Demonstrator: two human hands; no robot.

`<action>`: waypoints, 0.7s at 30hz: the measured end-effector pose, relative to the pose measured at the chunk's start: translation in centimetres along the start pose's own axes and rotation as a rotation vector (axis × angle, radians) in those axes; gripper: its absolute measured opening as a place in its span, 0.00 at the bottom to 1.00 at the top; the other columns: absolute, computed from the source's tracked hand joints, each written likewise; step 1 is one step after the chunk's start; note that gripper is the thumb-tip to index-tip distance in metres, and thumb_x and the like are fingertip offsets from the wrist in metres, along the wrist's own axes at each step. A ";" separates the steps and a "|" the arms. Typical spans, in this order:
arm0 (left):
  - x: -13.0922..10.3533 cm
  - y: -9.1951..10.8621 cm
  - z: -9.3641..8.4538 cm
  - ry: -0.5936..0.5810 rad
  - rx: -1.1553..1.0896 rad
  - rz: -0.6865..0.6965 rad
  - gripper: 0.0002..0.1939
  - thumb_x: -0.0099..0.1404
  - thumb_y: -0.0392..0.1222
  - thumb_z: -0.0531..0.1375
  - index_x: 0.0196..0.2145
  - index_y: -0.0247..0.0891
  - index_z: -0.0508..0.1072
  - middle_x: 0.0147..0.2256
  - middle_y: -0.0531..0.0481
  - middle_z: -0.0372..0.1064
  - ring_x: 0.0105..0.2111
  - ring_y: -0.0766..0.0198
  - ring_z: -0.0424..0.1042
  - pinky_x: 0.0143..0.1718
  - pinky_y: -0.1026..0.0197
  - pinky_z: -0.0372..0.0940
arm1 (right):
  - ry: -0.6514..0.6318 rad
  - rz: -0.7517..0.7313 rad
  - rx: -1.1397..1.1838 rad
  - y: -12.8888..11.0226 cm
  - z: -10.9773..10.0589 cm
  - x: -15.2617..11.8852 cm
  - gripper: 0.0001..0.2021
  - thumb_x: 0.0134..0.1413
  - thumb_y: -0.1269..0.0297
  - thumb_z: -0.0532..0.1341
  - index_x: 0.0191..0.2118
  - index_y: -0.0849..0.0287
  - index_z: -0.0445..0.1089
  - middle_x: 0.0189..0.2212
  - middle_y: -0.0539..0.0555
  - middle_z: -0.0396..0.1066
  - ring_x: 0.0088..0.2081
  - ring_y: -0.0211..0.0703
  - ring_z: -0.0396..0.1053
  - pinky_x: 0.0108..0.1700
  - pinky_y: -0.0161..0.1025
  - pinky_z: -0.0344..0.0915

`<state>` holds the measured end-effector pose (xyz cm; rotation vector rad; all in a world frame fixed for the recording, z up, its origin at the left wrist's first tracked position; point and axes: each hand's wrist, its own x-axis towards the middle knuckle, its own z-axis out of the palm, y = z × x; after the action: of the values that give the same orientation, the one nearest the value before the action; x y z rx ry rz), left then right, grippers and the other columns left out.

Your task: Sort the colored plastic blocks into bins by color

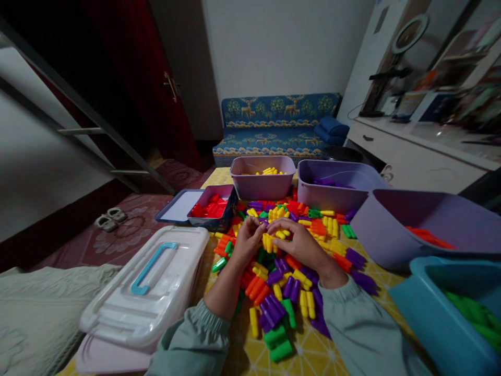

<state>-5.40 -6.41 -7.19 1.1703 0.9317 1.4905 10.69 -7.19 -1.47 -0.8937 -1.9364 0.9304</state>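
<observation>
A pile of yellow, purple, orange and green plastic pieces (270, 308) covers the middle of the table. Over its far part, my left hand (249, 239) has its fingers pinched together near a small purple piece (263, 222); what lies between the fingertips is too small to make out. My right hand (299, 243) is curled beside it, fingers and thumb around a cluster of yellow pieces (269, 242). The two hands are close together, fingertips nearly touching.
Behind the pile stand a pink bin (263, 187) with yellow pieces, a purple bin (326, 196) and a box (199, 215) of red pieces. Rightward are a larger purple bin (376, 230) and a blue bin (434, 303) holding green pieces. A clear lid (156, 313) lies left.
</observation>
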 end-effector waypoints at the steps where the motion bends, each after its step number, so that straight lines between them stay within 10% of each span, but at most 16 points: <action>1: 0.0 0.0 0.0 -0.002 -0.004 -0.007 0.20 0.55 0.51 0.67 0.31 0.38 0.61 0.24 0.59 0.61 0.22 0.74 0.62 0.24 0.70 0.59 | 0.011 0.017 -0.002 0.1 -0.3 0.0 0.08 0.46 0.73 0.60 0.34 0.57 0.73 0.39 0.53 0.73 0.46 0.45 0.70 0.53 0.42 0.62; 8: -0.2 0.3 0.2 0.037 -0.047 -0.071 0.25 0.52 0.53 0.68 0.40 0.39 0.62 0.32 0.51 0.74 0.29 0.64 0.75 0.25 0.68 0.64 | 0.205 0.131 -0.199 2.8 -2.3 -0.2 0.08 0.46 0.71 0.61 0.35 0.58 0.74 0.38 0.55 0.75 0.43 0.47 0.72 0.50 0.45 0.64; 21: -0.2 0.6 0.1 -0.023 -0.041 -0.072 0.24 0.50 0.52 0.71 0.39 0.35 0.71 0.29 0.50 0.74 0.25 0.67 0.71 0.26 0.67 0.65 | 0.063 0.238 -0.033 2.4 1.1 0.1 0.16 0.52 0.66 0.60 0.48 0.58 0.72 0.35 0.53 0.76 0.35 0.43 0.74 0.38 0.39 0.69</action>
<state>-5.45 -6.74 -6.61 1.1104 0.9143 1.4297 10.33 -6.25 -3.88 -1.1783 -1.8226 0.9960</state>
